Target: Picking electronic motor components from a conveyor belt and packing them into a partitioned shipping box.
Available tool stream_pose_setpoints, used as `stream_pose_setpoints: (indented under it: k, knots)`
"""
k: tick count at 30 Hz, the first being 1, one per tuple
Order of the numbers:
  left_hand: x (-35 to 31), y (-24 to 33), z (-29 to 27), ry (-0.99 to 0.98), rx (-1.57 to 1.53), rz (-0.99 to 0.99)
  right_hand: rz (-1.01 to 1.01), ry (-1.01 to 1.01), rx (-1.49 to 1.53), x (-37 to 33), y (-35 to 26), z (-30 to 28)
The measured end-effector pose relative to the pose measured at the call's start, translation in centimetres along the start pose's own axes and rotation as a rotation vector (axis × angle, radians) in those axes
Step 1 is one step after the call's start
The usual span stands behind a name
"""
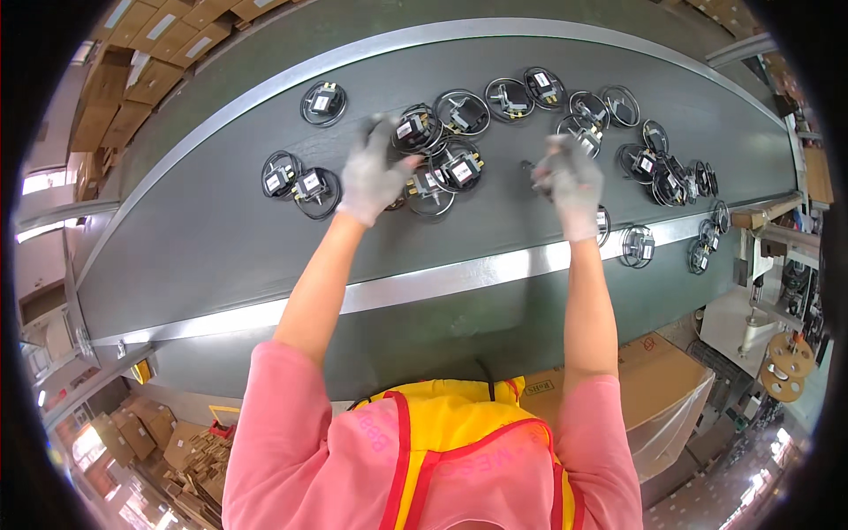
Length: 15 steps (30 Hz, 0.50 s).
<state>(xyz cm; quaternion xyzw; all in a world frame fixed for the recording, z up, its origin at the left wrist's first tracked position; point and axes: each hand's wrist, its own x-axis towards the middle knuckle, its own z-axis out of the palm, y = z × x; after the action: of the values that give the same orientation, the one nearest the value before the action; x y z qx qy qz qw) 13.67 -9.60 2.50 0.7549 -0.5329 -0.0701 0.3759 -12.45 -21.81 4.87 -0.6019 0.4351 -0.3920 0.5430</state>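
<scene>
Gloved left hand (375, 172) open, fingers spread over a coiled-wire part (417, 131) on the dark conveyor belt (221, 238). Right hand (570, 181) curled; grip blurred, cannot tell.

You have about 20 small black coiled-wire thermostat units (323, 102) spread on the dark grey conveyor belt (221, 247), most toward its far edge, and 2 white knitted gloves (375, 177), 1 per hand.

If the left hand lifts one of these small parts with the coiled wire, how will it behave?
The part near the left hand is probably light, being small. Its thin coil likely flexes and may snag neighbouring coils, since they overlap. Lying flat on the belt, it seems unlikely to roll.
</scene>
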Motion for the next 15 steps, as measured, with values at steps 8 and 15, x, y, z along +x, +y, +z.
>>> stream_pose_setpoints:
  k: [8,15]
  knots:
    - [4.8,1.7,2.0,-0.290,0.098,-0.227,-0.384,-0.157,-0.742,4.1,0.2,5.2]
    - [2.1,-2.5,-1.8,0.089,-0.614,-0.522,-0.268,-0.296,-1.127,5.2,1.5,14.0]
